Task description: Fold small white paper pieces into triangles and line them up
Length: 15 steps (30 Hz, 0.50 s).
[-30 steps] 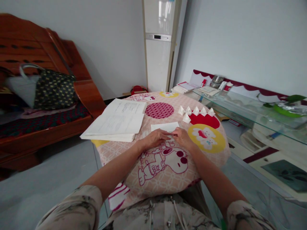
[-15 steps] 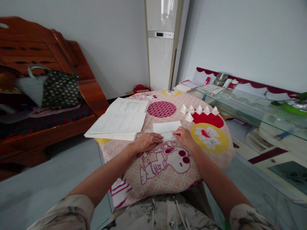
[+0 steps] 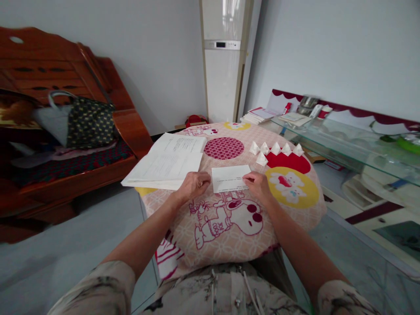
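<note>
A small white paper slip (image 3: 229, 178) lies on a pink cartoon-print cushion (image 3: 229, 218) on my lap. My left hand (image 3: 193, 185) rests at the slip's left edge with its fingers curled down on the cushion. My right hand (image 3: 258, 185) pinches the slip's right edge between thumb and fingers. Several small folded white paper pieces (image 3: 275, 150) sit in a row on the cushion beyond the slip. An open stack of white pages (image 3: 167, 161) lies at the cushion's left.
A wooden bench (image 3: 65, 144) with a dotted bag (image 3: 88, 122) stands at the left. A glass counter (image 3: 344, 144) with booklets, cups and a green dish runs along the right. A white floor-standing air conditioner (image 3: 225, 61) stands at the back wall.
My hands have drawn apart from the middle of the slip to its two side edges, and more of the slip now shows. The view has shifted slightly.
</note>
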Available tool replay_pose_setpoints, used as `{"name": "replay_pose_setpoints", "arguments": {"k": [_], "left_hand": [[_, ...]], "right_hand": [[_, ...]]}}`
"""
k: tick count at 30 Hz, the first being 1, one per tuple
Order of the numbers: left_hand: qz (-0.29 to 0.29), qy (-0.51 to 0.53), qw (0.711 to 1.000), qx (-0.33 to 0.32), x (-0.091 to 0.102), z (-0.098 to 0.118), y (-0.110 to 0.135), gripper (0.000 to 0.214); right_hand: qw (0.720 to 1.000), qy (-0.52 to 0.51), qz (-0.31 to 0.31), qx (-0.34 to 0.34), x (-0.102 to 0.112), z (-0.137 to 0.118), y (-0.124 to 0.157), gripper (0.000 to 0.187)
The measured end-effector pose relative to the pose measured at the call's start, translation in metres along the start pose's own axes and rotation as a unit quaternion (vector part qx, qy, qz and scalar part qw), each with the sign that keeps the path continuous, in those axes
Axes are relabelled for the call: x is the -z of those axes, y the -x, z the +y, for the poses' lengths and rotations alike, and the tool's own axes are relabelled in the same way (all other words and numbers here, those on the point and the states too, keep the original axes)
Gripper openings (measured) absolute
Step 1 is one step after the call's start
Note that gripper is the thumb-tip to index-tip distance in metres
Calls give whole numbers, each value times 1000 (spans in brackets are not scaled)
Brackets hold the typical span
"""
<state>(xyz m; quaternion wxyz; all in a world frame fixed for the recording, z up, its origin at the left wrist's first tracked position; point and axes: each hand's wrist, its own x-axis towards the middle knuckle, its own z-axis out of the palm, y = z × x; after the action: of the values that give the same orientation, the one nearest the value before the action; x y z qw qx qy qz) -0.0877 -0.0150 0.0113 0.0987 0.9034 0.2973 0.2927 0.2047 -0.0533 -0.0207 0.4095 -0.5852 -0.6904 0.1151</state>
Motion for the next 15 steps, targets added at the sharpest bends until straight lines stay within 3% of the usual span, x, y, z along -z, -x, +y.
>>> {"name": "replay_pose_setpoints", "arguments": {"k": [3, 5, 8, 12, 15], "left_hand": [[43, 16, 999, -7, -8, 5, -32, 29], [9, 29, 999, -30, -23, 7, -49, 31], [-75, 35, 994, -74, -52, 10, -58, 29], [-96, 22, 992, -84, -82, 7, -50, 40], [-91, 24, 993, -72, -89, 4, -45, 45]], "right_hand": [[992, 29, 111, -44, 4, 3, 0, 20], [984, 73, 137, -91, 7, 6, 0, 21], [980, 91, 123, -128, 9, 10, 0, 21], [977, -29, 131, -166, 8, 11, -2, 20], [942, -158, 151, -254, 8, 10, -4, 27]]}}
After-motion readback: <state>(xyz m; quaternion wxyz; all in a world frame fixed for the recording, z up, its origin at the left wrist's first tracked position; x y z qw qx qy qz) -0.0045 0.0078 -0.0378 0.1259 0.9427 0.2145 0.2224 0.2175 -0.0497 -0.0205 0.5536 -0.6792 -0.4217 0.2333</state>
